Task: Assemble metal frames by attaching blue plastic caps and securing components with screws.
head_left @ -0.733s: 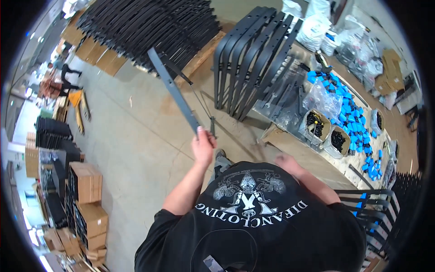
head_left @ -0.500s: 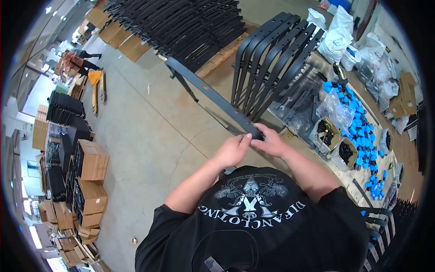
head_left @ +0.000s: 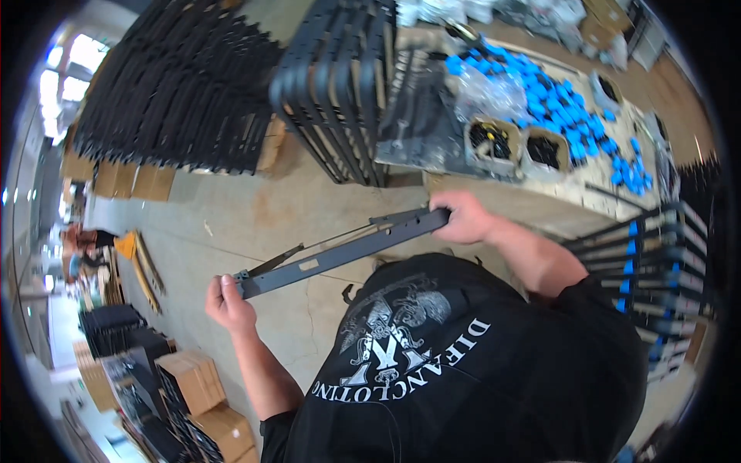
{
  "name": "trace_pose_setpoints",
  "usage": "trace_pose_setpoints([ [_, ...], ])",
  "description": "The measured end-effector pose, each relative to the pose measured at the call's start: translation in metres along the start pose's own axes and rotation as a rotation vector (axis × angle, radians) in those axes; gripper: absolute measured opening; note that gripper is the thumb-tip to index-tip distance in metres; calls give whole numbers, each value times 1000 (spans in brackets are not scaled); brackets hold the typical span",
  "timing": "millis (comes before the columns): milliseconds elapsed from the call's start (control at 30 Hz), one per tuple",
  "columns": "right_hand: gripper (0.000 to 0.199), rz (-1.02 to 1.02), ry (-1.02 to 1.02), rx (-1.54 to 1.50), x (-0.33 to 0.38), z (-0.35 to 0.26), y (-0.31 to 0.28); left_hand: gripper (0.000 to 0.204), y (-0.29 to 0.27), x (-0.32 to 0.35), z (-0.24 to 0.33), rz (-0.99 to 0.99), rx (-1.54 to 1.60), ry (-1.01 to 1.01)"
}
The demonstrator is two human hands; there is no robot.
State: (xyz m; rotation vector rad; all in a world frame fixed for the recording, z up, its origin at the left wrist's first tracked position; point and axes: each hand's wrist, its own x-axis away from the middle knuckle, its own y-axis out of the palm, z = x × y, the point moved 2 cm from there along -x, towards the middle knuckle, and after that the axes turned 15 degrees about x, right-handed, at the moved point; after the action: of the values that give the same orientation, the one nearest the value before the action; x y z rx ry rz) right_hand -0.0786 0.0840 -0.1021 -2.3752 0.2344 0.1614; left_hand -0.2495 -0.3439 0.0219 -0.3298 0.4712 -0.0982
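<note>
A long black metal frame [head_left: 340, 256] spans the space before my body, its flat bar pierced by a rectangular slot and small holes. My left hand [head_left: 231, 304] grips its left end, with the thumb up against the bar. Around the right end close the fingers of my right hand [head_left: 461, 217]. Behind the bar, thinner rods of the same frame run at a slant. The frame is held in the air above the concrete floor, its right end higher than the left.
Black bent frames [head_left: 332, 92] stand in a row beside a workbench [head_left: 509, 189]. On the bench lie blue-wrapped parts [head_left: 559, 104] and open boxes of small black parts [head_left: 545, 150]. Stacked black frames [head_left: 177, 100] rise at far left. More frames [head_left: 656, 270] stand right; cartons [head_left: 191, 380] lower left.
My left hand has gone from beside the right hand to the frame's other end. The frame has swung round to lie across my body, and the view has turned rightward.
</note>
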Motion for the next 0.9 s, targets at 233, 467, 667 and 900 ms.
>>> trace_pose_setpoints([
  [233, 26, 273, 107, 55, 89, -14, -144, 31, 129, -31, 37, -172, 316, -2],
  [467, 26, 253, 477, 261, 166, 1, -213, 31, 260, -3, 41, -368, 499, -135],
  [667, 25, 324, 567, 372, 219, 55, -234, 31, 352, 25, 55, -486, 485, -94],
  [900, 30, 548, 559, 517, 207, 109, -244, 34, 410, -20, 53, -585, 357, 25],
])
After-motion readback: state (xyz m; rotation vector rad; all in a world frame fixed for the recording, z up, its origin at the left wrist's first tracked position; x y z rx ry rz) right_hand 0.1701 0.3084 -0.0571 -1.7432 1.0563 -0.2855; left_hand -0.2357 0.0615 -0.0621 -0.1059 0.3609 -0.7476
